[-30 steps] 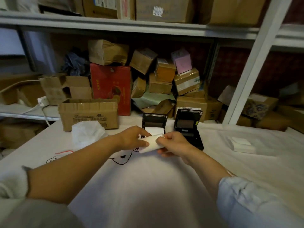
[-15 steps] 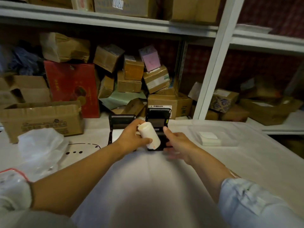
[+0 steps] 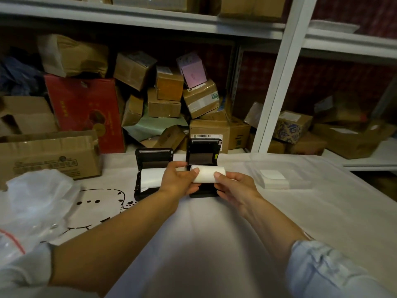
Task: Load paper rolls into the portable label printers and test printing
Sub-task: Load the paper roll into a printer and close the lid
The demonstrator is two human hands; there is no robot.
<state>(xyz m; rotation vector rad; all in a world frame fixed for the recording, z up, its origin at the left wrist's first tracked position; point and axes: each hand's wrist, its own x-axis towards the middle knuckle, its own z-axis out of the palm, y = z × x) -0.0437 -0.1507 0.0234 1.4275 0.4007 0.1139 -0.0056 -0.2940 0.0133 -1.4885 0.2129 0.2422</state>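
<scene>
Two black label printers stand side by side on the white table, lids raised. The left printer (image 3: 153, 160) has a white paper roll (image 3: 151, 176) lying in its bay, a strip curling over the front. Above the right printer's (image 3: 203, 151) bay I hold a second white paper roll (image 3: 205, 174) lying crosswise. My left hand (image 3: 179, 179) grips its left end and my right hand (image 3: 234, 188) touches its right end with thumb and fingers. The right printer's bay is mostly hidden behind the roll and my hands.
A clear plastic lidded box (image 3: 279, 175) with white labels lies right of the printers. A crumpled plastic bag (image 3: 36, 203) and an open cardboard box (image 3: 49, 155) sit at left. Shelves with stacked cartons (image 3: 167, 100) and a white upright post (image 3: 279, 82) close the back.
The roll went from both hands to my left hand alone, held upright, and now lies crosswise over the right printer with my right hand back on it. The camera view has shifted right.
</scene>
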